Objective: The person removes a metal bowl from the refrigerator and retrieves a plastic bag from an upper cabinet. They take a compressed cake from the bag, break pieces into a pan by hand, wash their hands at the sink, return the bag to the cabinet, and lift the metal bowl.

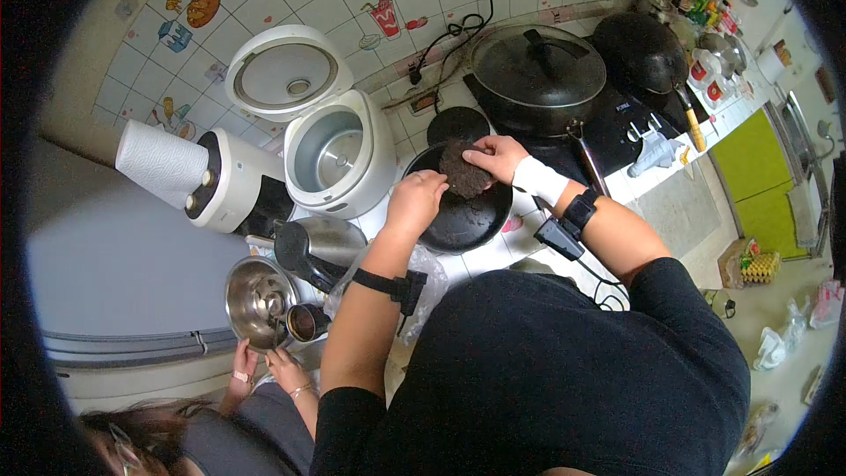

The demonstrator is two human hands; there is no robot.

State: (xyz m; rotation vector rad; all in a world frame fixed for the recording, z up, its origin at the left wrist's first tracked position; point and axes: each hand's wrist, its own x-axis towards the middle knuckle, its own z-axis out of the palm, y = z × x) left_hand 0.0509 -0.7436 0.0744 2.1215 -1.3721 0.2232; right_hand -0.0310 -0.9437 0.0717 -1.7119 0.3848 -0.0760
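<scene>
My right hand (499,159), with white wrap at the wrist, grips the right edge of a dark brown, crumbly flat piece (463,172). At the left edge of that piece is my left hand (420,201), its fingers pressed together; whether they pinch a bit of it is too small to tell. Below both hands lies a round black pan (467,223) with dark crumbs in it. Just behind the pan is a round black disc (457,126).
An open rice cooker (339,154), a kettle (317,247) and a clear plastic bag (427,291) stand left of the pan. A lidded wok (538,75) is behind right. At lower left another person's hands (284,370) touch a steel bowl (257,300).
</scene>
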